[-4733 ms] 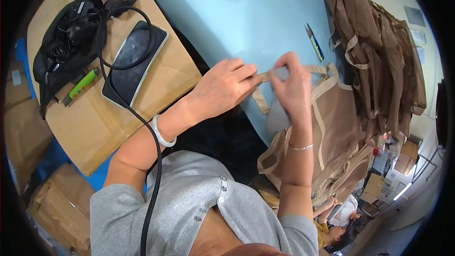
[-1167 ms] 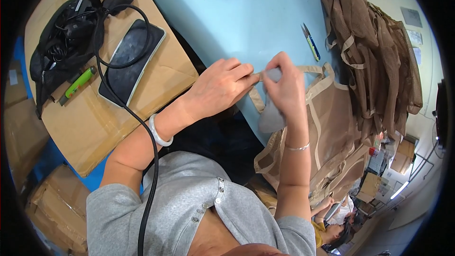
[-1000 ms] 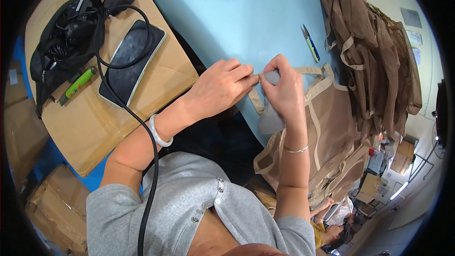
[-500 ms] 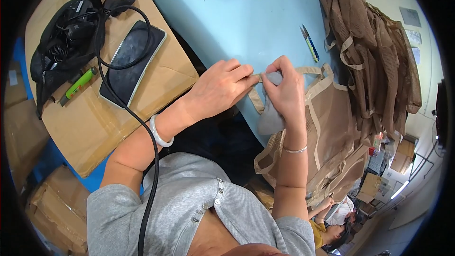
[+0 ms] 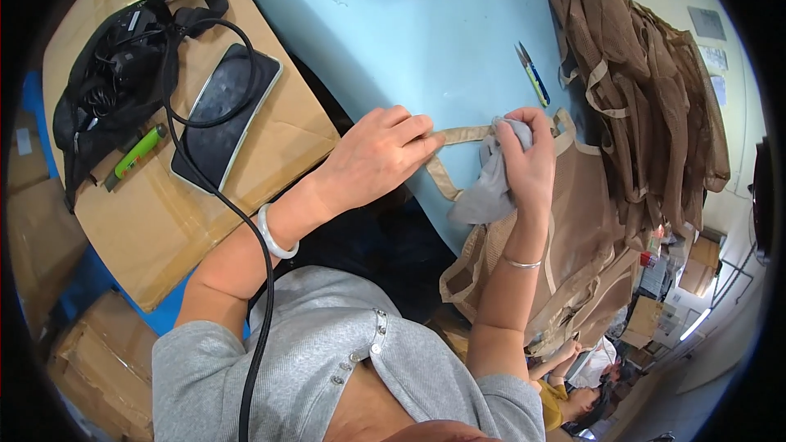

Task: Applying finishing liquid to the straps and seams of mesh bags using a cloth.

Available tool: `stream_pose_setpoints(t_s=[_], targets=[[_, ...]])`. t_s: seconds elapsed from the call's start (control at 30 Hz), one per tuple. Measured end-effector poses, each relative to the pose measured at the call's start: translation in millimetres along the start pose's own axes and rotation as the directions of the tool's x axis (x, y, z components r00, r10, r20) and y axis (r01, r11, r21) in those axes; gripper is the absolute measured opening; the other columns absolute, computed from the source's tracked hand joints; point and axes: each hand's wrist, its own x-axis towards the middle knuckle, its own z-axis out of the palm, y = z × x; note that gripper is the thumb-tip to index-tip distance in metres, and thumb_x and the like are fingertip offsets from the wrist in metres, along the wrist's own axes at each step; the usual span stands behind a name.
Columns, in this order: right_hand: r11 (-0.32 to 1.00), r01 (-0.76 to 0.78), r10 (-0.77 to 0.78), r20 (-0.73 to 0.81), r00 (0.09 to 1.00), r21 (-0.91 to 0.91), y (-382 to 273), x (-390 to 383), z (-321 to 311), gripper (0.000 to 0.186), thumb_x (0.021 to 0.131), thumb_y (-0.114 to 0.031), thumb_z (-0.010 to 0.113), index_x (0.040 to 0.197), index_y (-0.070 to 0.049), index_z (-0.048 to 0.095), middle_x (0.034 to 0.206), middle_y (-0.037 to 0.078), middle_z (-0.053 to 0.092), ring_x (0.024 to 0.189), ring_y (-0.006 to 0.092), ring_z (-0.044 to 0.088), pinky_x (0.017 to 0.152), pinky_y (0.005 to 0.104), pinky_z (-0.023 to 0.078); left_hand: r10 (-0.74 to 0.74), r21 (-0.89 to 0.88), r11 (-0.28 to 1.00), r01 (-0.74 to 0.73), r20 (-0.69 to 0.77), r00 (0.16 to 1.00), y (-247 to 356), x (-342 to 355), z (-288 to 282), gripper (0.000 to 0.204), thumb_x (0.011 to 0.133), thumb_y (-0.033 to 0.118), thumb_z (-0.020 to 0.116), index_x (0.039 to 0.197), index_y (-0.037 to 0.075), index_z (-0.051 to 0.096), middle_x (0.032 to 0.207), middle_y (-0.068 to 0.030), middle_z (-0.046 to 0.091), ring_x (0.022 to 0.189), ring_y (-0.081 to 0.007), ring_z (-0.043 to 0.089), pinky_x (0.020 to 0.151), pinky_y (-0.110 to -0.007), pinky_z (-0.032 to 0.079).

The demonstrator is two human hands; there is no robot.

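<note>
Now your left hand (image 5: 381, 151) pinches a beige strap (image 5: 463, 135) at its bend, and your right hand (image 5: 528, 164), apart from it at three o'clock, grips a grey cloth (image 5: 483, 196) that seems to meet the strap's far stretch. The strap appears to belong to the brown mesh piece (image 5: 581, 205), which lies at four o'clock, partly behind your right forearm. By the look of it, you are rubbing the strap with the cloth; the next move calls for a steady left pinch and a light pass, so that the strap neither slips nor twists. Snips (image 5: 532, 75) rest at twelve o'clock from your right hand, and a pile of brown mesh (image 5: 647, 106) at two. Farther out, at ten o'clock from your left hand, a black pouch (image 5: 78, 127) holds dark gear and a coiled cable. It lies on a taped cardboard box (image 5: 205, 233), beside a phone (image 5: 225, 119); you cannot tell what the box contains
</note>
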Motion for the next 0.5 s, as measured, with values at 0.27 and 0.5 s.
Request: stream_pose_setpoints(t_s=[0.27,0.5], targets=[[0.984,0.078,-0.071,-0.046,0.996,0.160,0.2,-15.3,21.1,0.018,0.082,-0.005,0.068,0.097,-0.002,0.059,0.087,0.007,0.064,0.082,0.0166,0.062,0.076,0.0289,0.049,-0.001,-0.010,1.000,0.001,-0.004,1.000,0.7,0.6,0.4,0.022,0.076,0.008,0.074,0.097,0.010,0.069,0.092,-0.0010,0.055,0.079,-0.0181,0.055,0.071,-0.032,0.048],[0.962,0.220,-0.214,0.051,0.975,-0.162,-15.0,-11.1,36.5,0.018,0.074,-0.002,0.070,0.088,-0.002,0.058,0.081,0.013,0.064,0.077,0.0312,0.064,0.070,0.0354,0.051,-0.004,-0.026,1.000,0.004,-0.022,1.000,0.2,1.5,-0.3,0.024,0.075,0.007,0.074,0.098,0.009,0.070,0.091,-0.0017,0.056,0.078,-0.0188,0.055,0.070,-0.032,0.048]])
